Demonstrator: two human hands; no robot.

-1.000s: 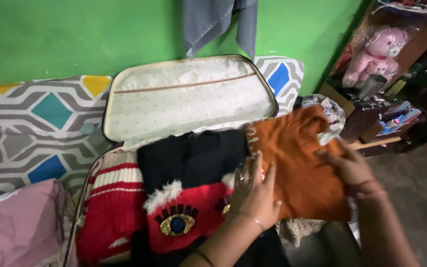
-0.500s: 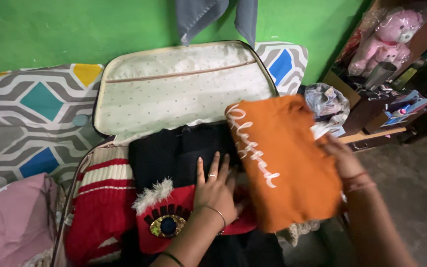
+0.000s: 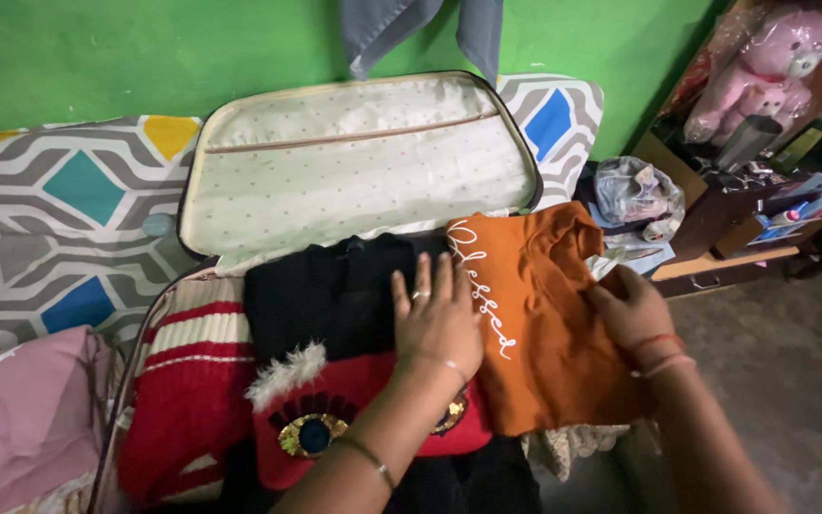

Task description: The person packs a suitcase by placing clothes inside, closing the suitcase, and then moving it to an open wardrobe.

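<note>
I see an orange top (image 3: 549, 333) lying at the right of the open suitcase (image 3: 354, 171). My right hand (image 3: 632, 309) pinches its right edge; my left hand (image 3: 437, 319) rests flat, fingers spread, at its left edge.

Folded orange sweater (image 3: 549, 343) (white script lettering), lying flat at suitcase's right

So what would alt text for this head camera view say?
A person's left hand presses flat on black clothing in an open suitcase, while the right hand holds a folded orange sweater at the suitcase's right side. A red-and-white striped knit lies on the left.
</note>
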